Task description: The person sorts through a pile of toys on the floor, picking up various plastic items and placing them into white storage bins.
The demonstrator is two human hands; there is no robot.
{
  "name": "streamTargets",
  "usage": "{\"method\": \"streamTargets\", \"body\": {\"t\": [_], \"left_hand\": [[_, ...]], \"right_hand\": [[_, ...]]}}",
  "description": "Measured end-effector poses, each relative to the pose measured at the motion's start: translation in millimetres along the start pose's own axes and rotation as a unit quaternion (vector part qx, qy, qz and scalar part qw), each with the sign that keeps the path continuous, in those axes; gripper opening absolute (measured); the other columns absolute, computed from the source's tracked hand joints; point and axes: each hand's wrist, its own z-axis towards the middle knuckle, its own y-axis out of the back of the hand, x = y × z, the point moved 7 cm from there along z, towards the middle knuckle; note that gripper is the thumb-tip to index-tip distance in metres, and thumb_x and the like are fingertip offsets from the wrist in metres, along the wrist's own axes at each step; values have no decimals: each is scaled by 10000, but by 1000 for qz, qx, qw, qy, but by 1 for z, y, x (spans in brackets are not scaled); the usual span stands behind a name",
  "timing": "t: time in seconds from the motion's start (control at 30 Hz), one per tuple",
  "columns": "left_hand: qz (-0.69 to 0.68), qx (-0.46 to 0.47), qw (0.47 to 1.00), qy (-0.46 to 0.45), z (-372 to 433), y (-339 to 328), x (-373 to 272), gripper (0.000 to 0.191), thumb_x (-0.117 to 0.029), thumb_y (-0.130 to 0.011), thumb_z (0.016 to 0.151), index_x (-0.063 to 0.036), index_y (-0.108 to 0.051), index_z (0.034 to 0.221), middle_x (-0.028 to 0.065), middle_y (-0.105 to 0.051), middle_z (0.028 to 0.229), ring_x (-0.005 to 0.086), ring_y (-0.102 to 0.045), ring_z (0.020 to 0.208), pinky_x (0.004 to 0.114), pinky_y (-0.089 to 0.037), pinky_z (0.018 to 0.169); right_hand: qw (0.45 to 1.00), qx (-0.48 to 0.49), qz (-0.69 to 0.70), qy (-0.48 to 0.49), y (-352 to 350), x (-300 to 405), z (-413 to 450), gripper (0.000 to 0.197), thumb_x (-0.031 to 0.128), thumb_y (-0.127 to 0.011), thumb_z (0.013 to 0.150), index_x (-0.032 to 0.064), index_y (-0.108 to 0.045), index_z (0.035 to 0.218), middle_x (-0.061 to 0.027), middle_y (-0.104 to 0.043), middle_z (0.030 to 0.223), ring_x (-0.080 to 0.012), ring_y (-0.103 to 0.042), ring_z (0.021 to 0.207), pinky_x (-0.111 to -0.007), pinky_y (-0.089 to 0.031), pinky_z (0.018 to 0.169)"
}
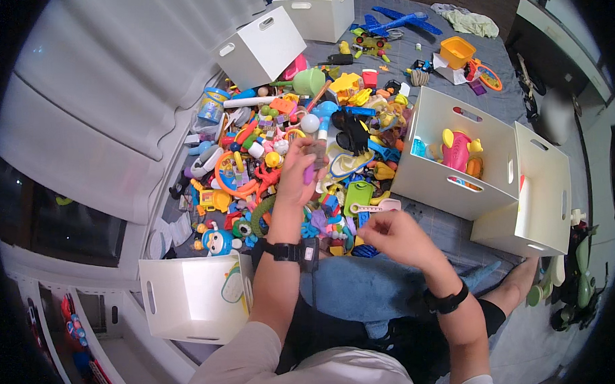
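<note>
My left hand [297,177] is raised over a heap of toys and grips a small toy with a purple part [309,174] and a see-through greyish part [317,150]; its exact kind is unclear. My right hand [398,239] hovers at the heap's near right edge with its fingers curled. No object shows in it, but its palm side is hidden. Just beyond that hand lie a pink toy scoop [388,205] and a green toy tray [359,197]. A white ball [309,123] and black sunglasses-like pieces [350,131] rest beyond my left hand.
White bins with cut-out handles stand around the heap: one with toys inside [449,187], another beside it [541,204], one at near left [161,303], two at the back [262,46]. A blue plush [361,286] lies across my lap. A blue toy plane [398,22] lies far off.
</note>
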Motion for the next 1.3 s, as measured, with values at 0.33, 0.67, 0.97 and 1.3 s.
{"method": "streamTargets", "body": {"t": [0.33, 0.67, 0.97, 1.3], "left_hand": [[-252, -28, 961, -114, -6, 88, -62, 318, -95, -536, 804, -64, -500, 1118, 178, -512, 1134, 255, -524, 885, 265, -426, 553], [-267, -53, 955, -120, 0, 109, -62, 340, -100, -549, 795, -72, -491, 1128, 175, -520, 1149, 250, -533, 877, 259, -430, 544], [-140, 18, 989, -34, 8, 56, -27, 367, -109, -562, 736, -98, -481, 1093, 134, -537, 1090, 202, -571, 794, 219, -425, 478], [18, 231, 934, 270, -36, -136, 45, 413, -132, -600, 746, -58, -436, 1118, 109, -521, 1087, 174, -569, 781, 209, -425, 498]], "right_hand": [[985, -62, 162, 7, -4, 24, 110, 236, 207, -614, 827, -20, -620, 762, -29, -618, 668, -77, -538, 581, -239, -432, 533], [875, -218, -398, 170, -97, -2, 184, 103, 61, -574, 720, 42, -595, 819, -116, -584, 817, -281, -594, 776, -371, -505, 619], [922, -154, -341, 95, -72, -13, 165, 204, 130, -609, 725, 37, -586, 904, -121, -592, 856, -269, -615, 762, -391, -504, 619], [914, -346, -79, 197, 76, 46, -39, 249, 66, -671, 765, 25, -595, 999, -72, -553, 794, -141, -545, 560, -255, -444, 509]]}}
